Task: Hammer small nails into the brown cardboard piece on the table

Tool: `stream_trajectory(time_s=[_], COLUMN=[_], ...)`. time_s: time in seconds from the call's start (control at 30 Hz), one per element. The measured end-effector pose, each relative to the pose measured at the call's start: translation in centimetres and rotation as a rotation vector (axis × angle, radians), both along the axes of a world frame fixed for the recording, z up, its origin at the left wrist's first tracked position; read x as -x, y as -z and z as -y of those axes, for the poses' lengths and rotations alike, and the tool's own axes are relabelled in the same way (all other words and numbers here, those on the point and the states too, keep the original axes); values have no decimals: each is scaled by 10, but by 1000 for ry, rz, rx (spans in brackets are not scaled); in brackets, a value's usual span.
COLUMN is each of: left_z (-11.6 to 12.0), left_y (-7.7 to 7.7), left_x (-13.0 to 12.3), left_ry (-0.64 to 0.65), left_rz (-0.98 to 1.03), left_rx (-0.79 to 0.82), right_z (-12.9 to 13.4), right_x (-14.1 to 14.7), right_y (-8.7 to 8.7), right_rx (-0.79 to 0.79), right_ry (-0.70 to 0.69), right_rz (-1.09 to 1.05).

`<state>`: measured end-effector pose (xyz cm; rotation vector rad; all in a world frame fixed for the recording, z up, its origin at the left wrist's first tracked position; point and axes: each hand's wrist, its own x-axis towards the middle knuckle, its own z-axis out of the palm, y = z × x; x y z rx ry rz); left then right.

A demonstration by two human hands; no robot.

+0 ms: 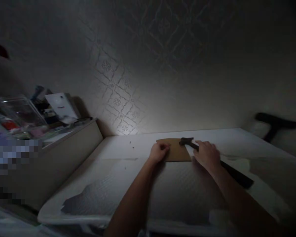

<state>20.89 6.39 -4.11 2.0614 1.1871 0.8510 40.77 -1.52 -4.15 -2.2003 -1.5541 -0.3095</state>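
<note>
A flat brown board [178,152], like cardboard or thin wood, lies on the white table. At its left edge rests my left hand [159,152], fingers curled together on the board; anything small between the fingertips is too small to make out. My right hand [207,153] is wrapped round the handle of a hammer [186,141]. The hammer's head is over the board's upper right corner, and its dark handle end sticks out to the right below my wrist.
The table [128,153] has a few small dark bits at the left and worn grey patches. A cabinet [71,148] at the left bears a white box [61,104] and a clear case [21,112]. Patterned wall behind; a dark T-shaped object [273,123] at the right.
</note>
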Motion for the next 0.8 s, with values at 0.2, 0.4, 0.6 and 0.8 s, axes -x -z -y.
stream_trajectory(time_s=[0.2,0.4,0.6,0.8], left_z=[0,-2,-7,-12], left_y=[-1,0,5,9], left_x=[1,1,3,4], left_ry=[18,75,101,100], left_rz=[18,31,80,86], left_rx=[12,30,58,101], right_z=[3,-4,-1,1], right_x=[-8,-14,-15,-8], right_y=[2,2,1,-7], right_rx=[98,181,183,33], right_ry=[98,53,33,26], right_rz=[-5,-62,-96,-74])
